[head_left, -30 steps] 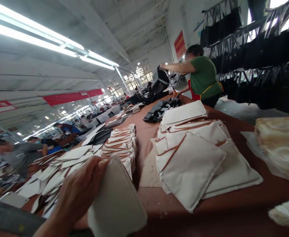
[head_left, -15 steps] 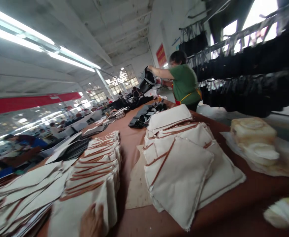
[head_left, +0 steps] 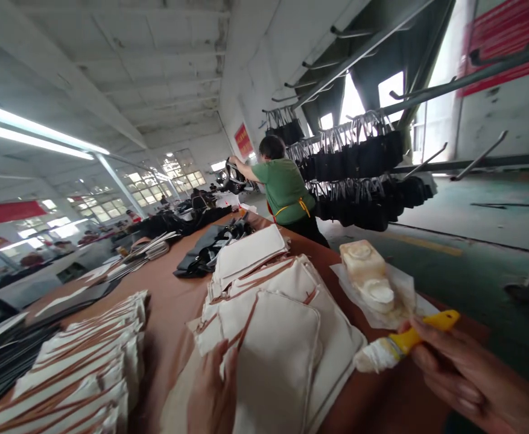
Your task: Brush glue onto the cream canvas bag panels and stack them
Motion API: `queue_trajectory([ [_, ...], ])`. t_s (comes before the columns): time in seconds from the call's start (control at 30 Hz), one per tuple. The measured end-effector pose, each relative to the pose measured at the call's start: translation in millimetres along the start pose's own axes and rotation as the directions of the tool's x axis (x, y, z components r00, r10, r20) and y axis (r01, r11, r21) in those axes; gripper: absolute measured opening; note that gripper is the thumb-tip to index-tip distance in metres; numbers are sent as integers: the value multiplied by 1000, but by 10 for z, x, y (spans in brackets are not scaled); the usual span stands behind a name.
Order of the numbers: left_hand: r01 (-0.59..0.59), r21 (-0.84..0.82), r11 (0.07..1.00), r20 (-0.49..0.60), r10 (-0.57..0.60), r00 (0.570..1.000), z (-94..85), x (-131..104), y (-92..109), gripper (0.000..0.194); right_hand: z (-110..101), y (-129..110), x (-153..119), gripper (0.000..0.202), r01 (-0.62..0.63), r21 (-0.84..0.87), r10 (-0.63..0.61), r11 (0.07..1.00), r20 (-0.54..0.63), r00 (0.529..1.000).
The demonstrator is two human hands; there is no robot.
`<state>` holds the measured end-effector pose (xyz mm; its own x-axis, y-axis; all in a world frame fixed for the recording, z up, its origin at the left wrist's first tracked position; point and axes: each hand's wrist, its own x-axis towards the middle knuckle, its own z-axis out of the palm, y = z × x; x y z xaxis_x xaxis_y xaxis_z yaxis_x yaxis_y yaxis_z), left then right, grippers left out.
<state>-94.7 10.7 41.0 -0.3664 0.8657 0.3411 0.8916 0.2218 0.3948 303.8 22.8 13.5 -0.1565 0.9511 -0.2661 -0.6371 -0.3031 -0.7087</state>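
My left hand [head_left: 213, 389] rests on the pile of cream fabric pieces [head_left: 275, 343] with brown edges, its thumb and fingers at the left edge of the top piece. Whether the fingers pinch the fabric is hard to make out. At the right, my right hand [head_left: 458, 361] holds a brush with a yellow handle [head_left: 427, 328]; its bristles [head_left: 377, 355] are coated in white and lie just above the pile's right edge. Beyond the brush, a yellowed container [head_left: 362, 265] with white paste at its front sits on a sheet [head_left: 404, 289].
Another row of cream pieces [head_left: 83, 361] overlaps on the brown table [head_left: 164, 301] at left. Dark straps and parts [head_left: 210, 247] lie farther back. A person in green [head_left: 286, 187] stands beyond, near racks of black bags [head_left: 354, 157].
The view has swung right. My left hand has gone from the left row to the central pile. My right hand has come into view with the brush, which was blurred at the lower right.
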Motion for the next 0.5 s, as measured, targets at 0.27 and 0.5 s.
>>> queue_trajectory([
  [0.27,54,118,992,166,-74,983,411,735,773,54,-597,-707,250,29,235,52,-238,971,45,970],
  [0.5,14,73,997,235,-30,971,419,721,900,41,-855,-900,889,26,505,-596,-538,624,141,831],
])
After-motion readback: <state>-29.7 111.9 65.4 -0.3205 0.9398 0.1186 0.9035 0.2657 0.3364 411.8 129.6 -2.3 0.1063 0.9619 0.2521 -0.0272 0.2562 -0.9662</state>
